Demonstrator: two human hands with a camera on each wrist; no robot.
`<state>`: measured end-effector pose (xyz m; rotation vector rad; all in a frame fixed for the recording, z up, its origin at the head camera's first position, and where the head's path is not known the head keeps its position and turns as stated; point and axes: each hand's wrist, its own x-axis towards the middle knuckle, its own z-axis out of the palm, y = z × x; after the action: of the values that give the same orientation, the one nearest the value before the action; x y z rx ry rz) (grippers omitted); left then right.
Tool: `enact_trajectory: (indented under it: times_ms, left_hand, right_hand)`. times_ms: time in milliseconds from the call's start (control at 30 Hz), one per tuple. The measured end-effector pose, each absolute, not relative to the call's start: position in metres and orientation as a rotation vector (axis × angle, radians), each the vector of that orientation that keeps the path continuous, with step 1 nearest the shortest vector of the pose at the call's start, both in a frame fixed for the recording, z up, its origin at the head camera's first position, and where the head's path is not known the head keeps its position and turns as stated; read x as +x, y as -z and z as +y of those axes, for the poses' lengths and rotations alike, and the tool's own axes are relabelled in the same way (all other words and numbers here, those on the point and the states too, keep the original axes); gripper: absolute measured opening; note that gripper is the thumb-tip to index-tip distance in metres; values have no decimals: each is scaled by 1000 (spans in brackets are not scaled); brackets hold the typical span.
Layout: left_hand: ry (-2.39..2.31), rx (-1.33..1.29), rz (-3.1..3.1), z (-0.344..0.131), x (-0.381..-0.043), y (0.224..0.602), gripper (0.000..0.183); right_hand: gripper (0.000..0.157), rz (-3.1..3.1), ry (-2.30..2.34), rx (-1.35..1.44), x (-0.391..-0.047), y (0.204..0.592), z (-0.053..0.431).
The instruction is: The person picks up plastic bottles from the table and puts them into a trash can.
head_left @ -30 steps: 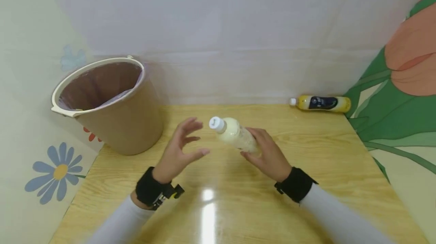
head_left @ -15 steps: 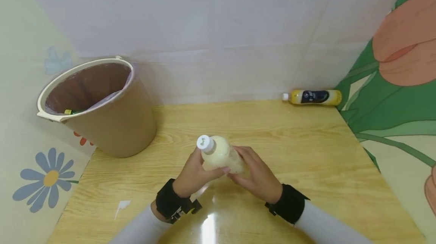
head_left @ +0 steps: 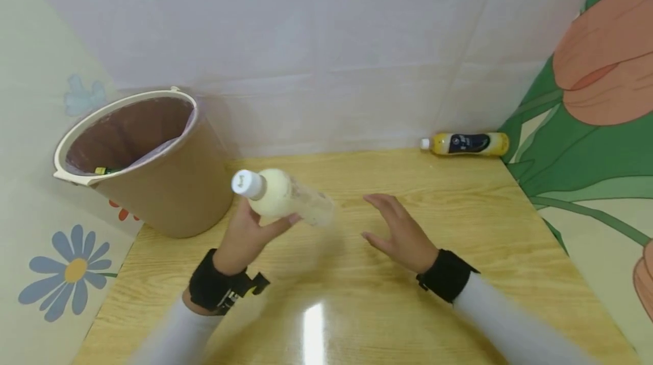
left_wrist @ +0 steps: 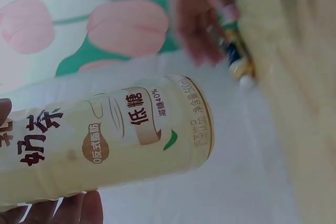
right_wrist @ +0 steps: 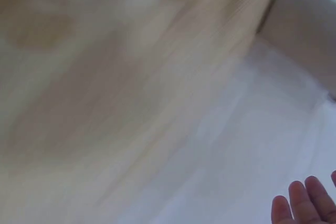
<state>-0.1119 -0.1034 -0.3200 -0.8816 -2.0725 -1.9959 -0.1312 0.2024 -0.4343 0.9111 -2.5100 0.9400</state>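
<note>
My left hand [head_left: 250, 237] grips a pale cream milk tea bottle [head_left: 283, 195] near its white-capped end, holding it tilted above the table. In the left wrist view the printed label of the milk tea bottle [left_wrist: 115, 135] faces the camera, with fingertips [left_wrist: 92, 208] curled along its lower side. Apart from the bottle, to its right, my right hand [head_left: 403, 234] hovers over the table with relaxed fingers and nothing in it. The right wrist view shows only some of its fingertips [right_wrist: 302, 203].
A brown bucket [head_left: 178, 195] with a plastic liner stands at the left; a yellow-capped item [head_left: 104, 170] shows inside. A bottle of yellow drink [head_left: 466, 144] lies on its side at the back right of the wooden table [head_left: 367, 314], against the white wall covering.
The milk tea bottle has passed from my right hand to my left; both hands held it half a second ago. Left hand and bottle have moved left towards the bucket, while the right hand has drawn away.
</note>
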Motion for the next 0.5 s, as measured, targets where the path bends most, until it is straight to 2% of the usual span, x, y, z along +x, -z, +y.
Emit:
enact_trajectory:
  times_ms: [167,367,500]
  left_hand:
    - [2070,-760,-1748,-159,-132,288,59]
    - [2256,-677,-1394,-222,-144,252,59]
    - [2221,-616,-1330,-261,-148,231,60]
  right_hand:
    - [75,-2527,-778,758,-178,444,248]
    - [67,-2647,-637,441,-234,460,323]
    - [70,-2723,-557,259,-262,458,365]
